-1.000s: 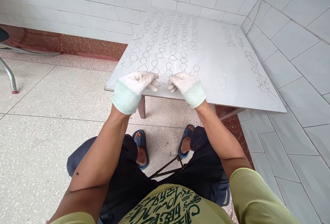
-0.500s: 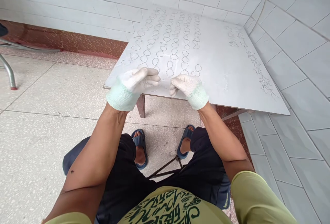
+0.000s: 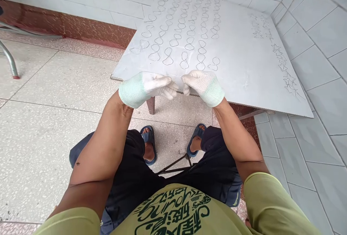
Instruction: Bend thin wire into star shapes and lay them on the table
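Note:
My left hand [image 3: 160, 85], in a white glove with a pale green cuff, is held over the near edge of a white board [image 3: 230, 65]. Its thumb lies against the bent fingers; whatever is between them is too fine to make out. Close by on the right, my right hand [image 3: 199, 83], gloved the same way, has thumb and forefinger pinched together. A thin thread or wire may run between the fingertips, but it is too faint to tell. Just beyond the hands, dark wire figure-eights [image 3: 184, 60] lie on the board in several rows.
Star-shaped wire pieces [image 3: 282, 61] lie along the board's right side. Wooden legs [image 3: 151, 105] support the board. Tiled walls [image 3: 311, 22] stand behind and to the right. A metal chair leg [image 3: 11, 60] is at the far left, and a dark tripod-like stand [image 3: 175, 169] is between my feet.
My left hand has moved right, closer to my right hand, and its fingers have curled in. The right hand stays pinched. The view has shifted slightly, so the board sits higher and further right.

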### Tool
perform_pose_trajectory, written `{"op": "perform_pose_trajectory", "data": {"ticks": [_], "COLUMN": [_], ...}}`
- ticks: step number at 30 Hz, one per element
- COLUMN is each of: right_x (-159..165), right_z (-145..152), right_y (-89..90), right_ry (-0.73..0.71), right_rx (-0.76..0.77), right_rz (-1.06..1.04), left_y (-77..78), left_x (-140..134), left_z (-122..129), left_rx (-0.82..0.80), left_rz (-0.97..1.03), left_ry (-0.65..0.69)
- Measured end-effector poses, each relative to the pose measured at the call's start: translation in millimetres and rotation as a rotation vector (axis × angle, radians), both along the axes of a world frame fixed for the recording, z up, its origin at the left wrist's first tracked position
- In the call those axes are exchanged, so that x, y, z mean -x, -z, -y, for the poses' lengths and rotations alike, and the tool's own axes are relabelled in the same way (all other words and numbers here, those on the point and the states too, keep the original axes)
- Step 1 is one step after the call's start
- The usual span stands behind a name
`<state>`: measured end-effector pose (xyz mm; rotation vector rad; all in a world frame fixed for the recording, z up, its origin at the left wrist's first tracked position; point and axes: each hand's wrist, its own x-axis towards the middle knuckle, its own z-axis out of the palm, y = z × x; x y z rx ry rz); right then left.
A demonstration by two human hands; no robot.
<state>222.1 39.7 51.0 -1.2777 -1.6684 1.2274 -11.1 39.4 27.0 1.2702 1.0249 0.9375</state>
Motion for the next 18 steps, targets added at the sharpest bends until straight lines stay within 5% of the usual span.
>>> {"op": "perform_pose_trajectory", "data": {"ticks": [3,10,15,18], "right_x": [-1,-10,-18,-21], "right_z": [-3,-9,-13,-16], "right_y": [-3.2,-8.3,-4.5,-2.5], "right_ry": [0.046,0.052,-0.028,0.067], "right_rx": [0.024,-0.036,-0.088,-0.133], "right_rz": [-0.038,0.022,0.133,0.127], "left_y": [-2.8,1.3,-0.1,1.1], "left_x": [5,7,0,-5], "left_z": [2,-1,1,3], "left_rx": [0.082,-0.225,-0.23,-0.218], "left_rz": [-0.134,-0.277,-0.28,-0.228], "left_ry": [0.134,0.015,-0.038,-0.153]}}
